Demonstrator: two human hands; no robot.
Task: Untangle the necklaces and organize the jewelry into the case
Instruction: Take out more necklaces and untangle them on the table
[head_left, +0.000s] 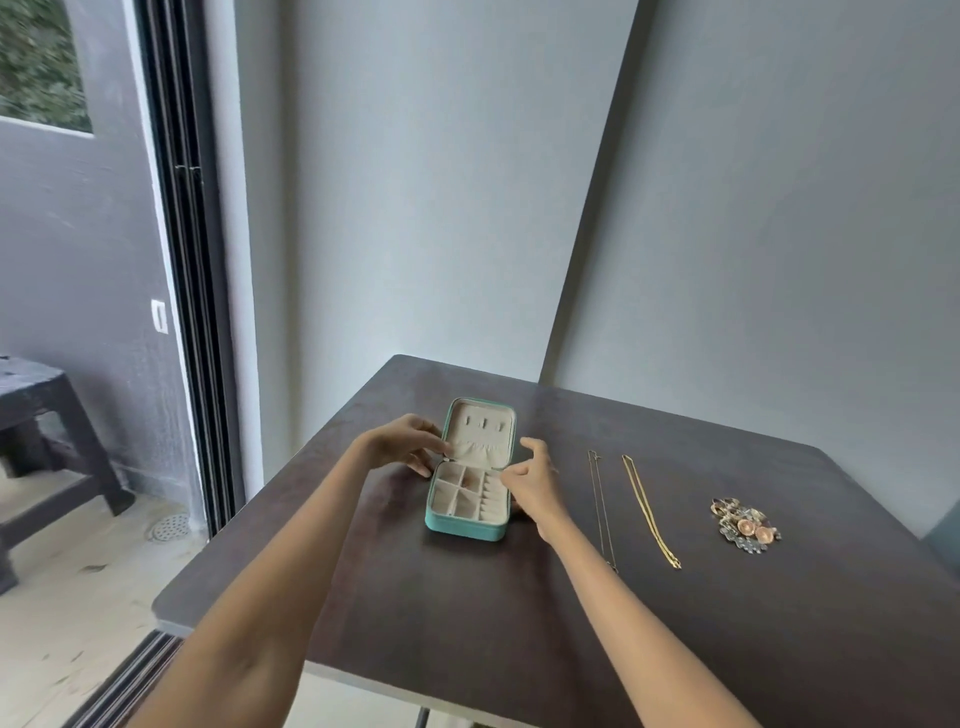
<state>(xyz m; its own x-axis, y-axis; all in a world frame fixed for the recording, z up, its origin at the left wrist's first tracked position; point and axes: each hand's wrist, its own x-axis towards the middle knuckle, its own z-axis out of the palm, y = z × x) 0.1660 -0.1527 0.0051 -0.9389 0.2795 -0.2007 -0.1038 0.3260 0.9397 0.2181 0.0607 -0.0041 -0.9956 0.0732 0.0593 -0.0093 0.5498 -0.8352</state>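
Head view, we note the teal case (470, 467) lying open mid-table (467, 623) — left hand (405, 441) gripping its lid edge, right hand (532, 480) loosely curled beside its right wall, holding nothing — necklaces (649, 512) straightened further right.

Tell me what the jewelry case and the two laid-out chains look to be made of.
Jewelry case: teal shell, likely faux leather; beige lining looks velvety and matte. Gold chain: bright yellow, probably gold-toned metal. Thin chain: darker, dull metal, finish unclear.
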